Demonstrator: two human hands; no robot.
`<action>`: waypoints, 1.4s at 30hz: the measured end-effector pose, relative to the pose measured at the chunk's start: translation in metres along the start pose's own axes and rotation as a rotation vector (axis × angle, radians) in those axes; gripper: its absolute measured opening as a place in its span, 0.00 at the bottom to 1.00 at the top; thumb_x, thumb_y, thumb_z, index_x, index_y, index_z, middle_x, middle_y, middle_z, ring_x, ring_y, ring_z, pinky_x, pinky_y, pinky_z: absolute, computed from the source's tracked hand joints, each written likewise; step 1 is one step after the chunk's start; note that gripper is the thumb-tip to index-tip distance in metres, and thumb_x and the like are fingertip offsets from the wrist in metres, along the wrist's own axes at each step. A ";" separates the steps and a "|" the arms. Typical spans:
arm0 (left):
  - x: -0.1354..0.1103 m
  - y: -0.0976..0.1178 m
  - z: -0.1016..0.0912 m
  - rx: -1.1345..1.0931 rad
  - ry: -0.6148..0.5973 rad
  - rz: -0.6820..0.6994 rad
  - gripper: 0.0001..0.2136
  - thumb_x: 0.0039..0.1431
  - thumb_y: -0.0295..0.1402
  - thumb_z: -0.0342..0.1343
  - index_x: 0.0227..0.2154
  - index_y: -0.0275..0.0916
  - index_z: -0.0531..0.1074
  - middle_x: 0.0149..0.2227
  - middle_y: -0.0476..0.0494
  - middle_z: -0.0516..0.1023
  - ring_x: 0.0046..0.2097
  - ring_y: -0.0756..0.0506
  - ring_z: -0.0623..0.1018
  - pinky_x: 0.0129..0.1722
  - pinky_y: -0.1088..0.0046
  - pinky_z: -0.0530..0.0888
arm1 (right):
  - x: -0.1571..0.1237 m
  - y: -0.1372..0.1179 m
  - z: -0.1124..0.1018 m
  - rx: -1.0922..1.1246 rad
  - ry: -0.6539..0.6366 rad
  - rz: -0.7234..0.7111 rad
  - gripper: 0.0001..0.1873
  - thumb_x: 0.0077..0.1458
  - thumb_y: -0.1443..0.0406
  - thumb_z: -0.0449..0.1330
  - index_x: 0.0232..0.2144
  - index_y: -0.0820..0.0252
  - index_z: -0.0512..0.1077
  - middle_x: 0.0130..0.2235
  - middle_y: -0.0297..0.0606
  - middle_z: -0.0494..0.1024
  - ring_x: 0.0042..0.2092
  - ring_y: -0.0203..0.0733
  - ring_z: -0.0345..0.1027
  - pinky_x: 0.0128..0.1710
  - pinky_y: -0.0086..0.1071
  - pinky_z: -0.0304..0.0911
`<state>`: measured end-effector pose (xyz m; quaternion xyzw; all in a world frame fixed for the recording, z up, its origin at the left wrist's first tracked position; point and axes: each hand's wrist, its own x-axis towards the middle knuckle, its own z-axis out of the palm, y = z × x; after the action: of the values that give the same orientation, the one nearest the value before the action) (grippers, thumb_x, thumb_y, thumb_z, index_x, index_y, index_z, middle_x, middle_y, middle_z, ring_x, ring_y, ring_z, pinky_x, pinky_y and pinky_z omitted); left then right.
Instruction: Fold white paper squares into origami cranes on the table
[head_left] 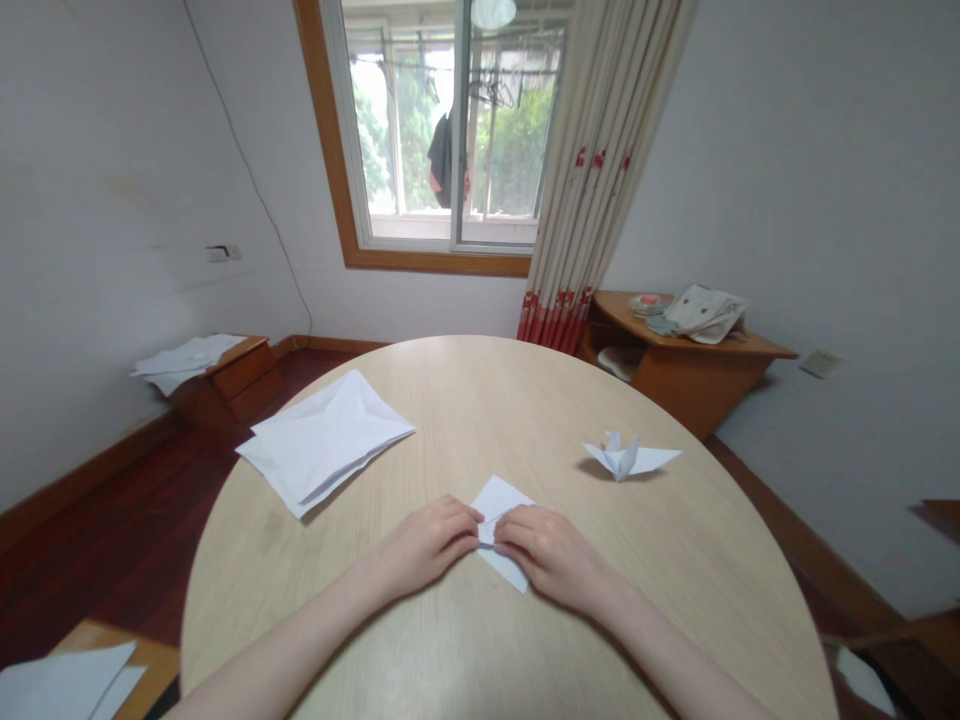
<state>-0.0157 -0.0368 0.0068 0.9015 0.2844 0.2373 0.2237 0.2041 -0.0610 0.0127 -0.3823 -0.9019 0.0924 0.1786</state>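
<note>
Starting at our far left, we see loose white sheets [64,685] at the bottom corner of the view, and beyond them a small wooden cabinet [244,380] with more papers [191,355] spread over its top. Next, on the left part of our round, pale worktop [480,400], lies a stack of white paper [330,440], its sheets slightly fanned and the top one creased. Our left hand [436,538] comes next, near the middle, its fingers curled and drawn close to the thumb, gripping the left edge of the folded paper [498,494]. That small white piece lies on the worktop between our two hands, one corner pointing away from us and another flap showing below, towards us. Our right hand [551,552] covers its right side, the fingers bent and nearly together, with their tips holding the paper close to our left fingertips. Behind, a pale curtain [592,170] with red patterns hangs beside the window [499,150]. Farther right, we have a finished paper bird [622,460], upright with wings spread, well apart from our hands, and beyond it a wooden corner unit [686,380] carrying a crumpled, pale bundle [709,312].
</note>
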 end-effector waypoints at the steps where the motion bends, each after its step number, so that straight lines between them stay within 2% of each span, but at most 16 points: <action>1: 0.000 0.000 0.000 -0.006 0.000 0.006 0.07 0.66 0.30 0.49 0.36 0.39 0.72 0.45 0.44 0.76 0.48 0.46 0.74 0.49 0.70 0.70 | 0.000 0.000 0.000 0.001 0.001 -0.002 0.10 0.63 0.67 0.51 0.33 0.60 0.72 0.34 0.40 0.77 0.38 0.43 0.69 0.39 0.35 0.63; 11: 0.001 0.000 0.002 -0.021 0.024 -0.076 0.05 0.64 0.28 0.50 0.40 0.39 0.70 0.40 0.44 0.76 0.44 0.45 0.74 0.45 0.70 0.71 | 0.002 -0.001 0.006 0.156 0.107 0.086 0.07 0.63 0.69 0.50 0.34 0.58 0.67 0.36 0.39 0.74 0.39 0.42 0.66 0.39 0.35 0.62; 16: 0.002 0.000 0.006 -0.007 0.052 -0.058 0.05 0.63 0.26 0.51 0.38 0.39 0.70 0.38 0.45 0.75 0.42 0.46 0.73 0.43 0.71 0.70 | 0.003 -0.001 0.009 0.208 0.147 0.125 0.06 0.61 0.71 0.50 0.33 0.58 0.65 0.36 0.38 0.71 0.39 0.42 0.65 0.38 0.34 0.62; 25: 0.001 0.001 0.007 0.047 0.054 0.011 0.07 0.63 0.26 0.50 0.38 0.39 0.73 0.39 0.44 0.76 0.44 0.45 0.73 0.44 0.70 0.70 | 0.004 0.000 0.013 0.193 0.130 0.128 0.08 0.61 0.72 0.49 0.33 0.57 0.65 0.37 0.38 0.71 0.40 0.42 0.64 0.40 0.35 0.62; 34: 0.006 0.006 0.015 0.034 0.113 -0.087 0.01 0.60 0.28 0.56 0.33 0.39 0.71 0.38 0.45 0.75 0.42 0.45 0.72 0.43 0.69 0.69 | 0.006 -0.004 0.020 0.052 0.118 0.227 0.07 0.60 0.72 0.51 0.31 0.58 0.64 0.35 0.39 0.71 0.39 0.44 0.63 0.40 0.37 0.58; 42: 0.007 -0.004 0.017 -0.131 0.130 -0.102 0.02 0.58 0.26 0.58 0.31 0.38 0.71 0.36 0.45 0.72 0.43 0.45 0.71 0.44 0.69 0.67 | 0.009 0.000 0.013 0.102 0.032 0.278 0.04 0.59 0.70 0.55 0.32 0.58 0.65 0.35 0.34 0.74 0.39 0.41 0.64 0.41 0.36 0.52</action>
<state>-0.0022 -0.0342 -0.0067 0.8520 0.3279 0.3015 0.2750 0.1927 -0.0547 0.0031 -0.4952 -0.8315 0.1559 0.1977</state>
